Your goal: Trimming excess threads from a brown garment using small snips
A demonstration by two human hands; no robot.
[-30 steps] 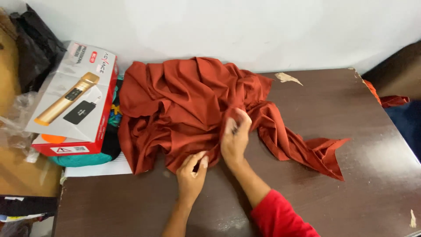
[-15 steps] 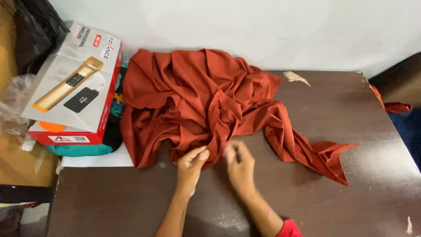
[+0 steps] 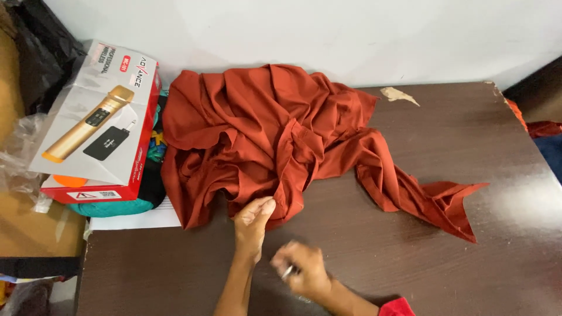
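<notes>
My left hand [image 3: 253, 219] pinches the near edge of the rust-red cloth [image 3: 275, 134], which lies crumpled on the dark wooden table [image 3: 410, 257], one tail trailing off to the right. My right hand [image 3: 300, 270] is curled just beside it, off the cloth; blurred, so I cannot tell what it grips. A microphone box [image 3: 99, 117] sits at the cloth's left.

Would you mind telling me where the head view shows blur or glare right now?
Head view: the right hand is smeared by motion blur, so its grip is unclear; the left hand, pinching the rust-red cloth, is sharp; a soft bright glare patch lies on the dark wooden table at right.
</notes>
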